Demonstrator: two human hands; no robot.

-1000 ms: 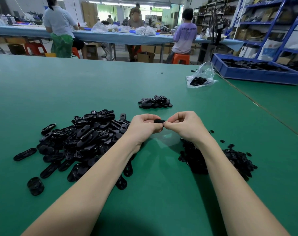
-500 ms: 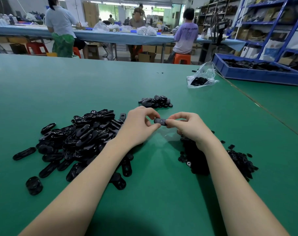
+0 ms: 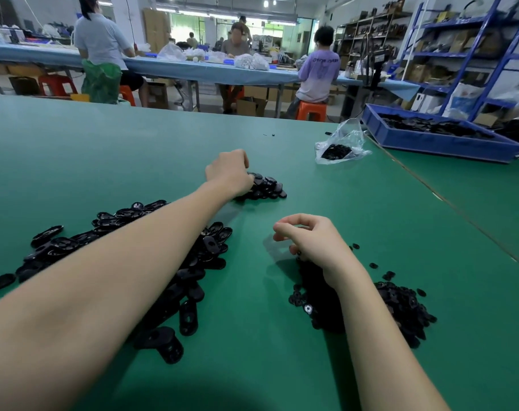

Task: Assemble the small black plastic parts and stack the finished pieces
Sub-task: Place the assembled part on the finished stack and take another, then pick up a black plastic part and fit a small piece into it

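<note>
My left hand (image 3: 228, 172) reaches forward onto the small heap of finished black pieces (image 3: 268, 186) at the table's middle. Its fingers curl down at the heap's left edge, and the back of the hand hides the fingertips and anything they hold. My right hand (image 3: 310, 241) hovers nearer to me, over the front of a pile of small black round parts (image 3: 400, 307). Its thumb and fingers are loosely curled and apart, with nothing visible between them. A big pile of black oval parts (image 3: 199, 262) lies on the left, partly under my left forearm.
On the green table (image 3: 133, 161), a clear plastic bag (image 3: 339, 145) of black parts lies at the back right. Beyond it stands a blue bin (image 3: 436, 142) full of parts. A few loose parts (image 3: 373, 265) lie right of my right hand. People sit at a far table.
Both hands held one black piece together at the centre. My left hand has since moved forward to the finished heap, and my right hand has drawn back over the small-parts pile, empty.
</note>
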